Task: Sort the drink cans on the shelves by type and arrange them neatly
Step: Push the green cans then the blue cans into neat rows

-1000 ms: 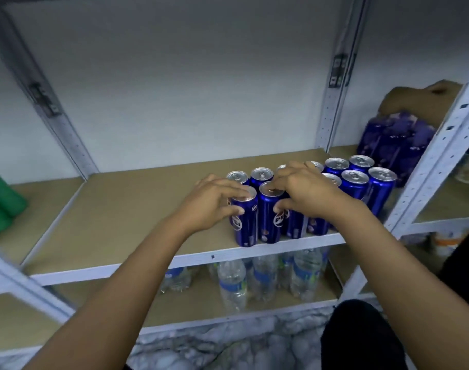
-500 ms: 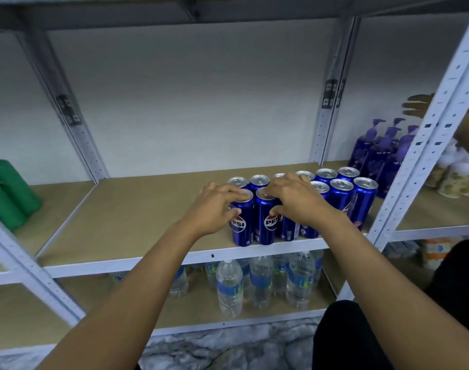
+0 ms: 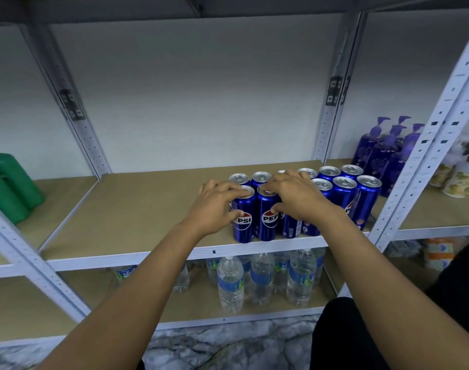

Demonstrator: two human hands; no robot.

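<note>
Two bare forearms reach up from the lower edge toward the middle shelf (image 3: pixel 137 206). Below it, clear water bottles (image 3: pixel 230 284) stand on the lower shelf. The left hand (image 3: pixel 214 208) curls its fingers over the rim and its thumb against the side of the front-left can (image 3: pixel 243 217), gripping it at the shelf's front edge. The right hand (image 3: pixel 294 198) likewise grips the neighbouring can (image 3: pixel 266 218), fingers over its top, thumb on its label. Both belong to a block of upright blue Pepsi cans (image 3: pixel 345 190) filling the shelf's right part in rows. Farther right stand purple pump bottles (image 3: pixel 383 153); far left, green containers (image 3: pixel 9 180).
</note>
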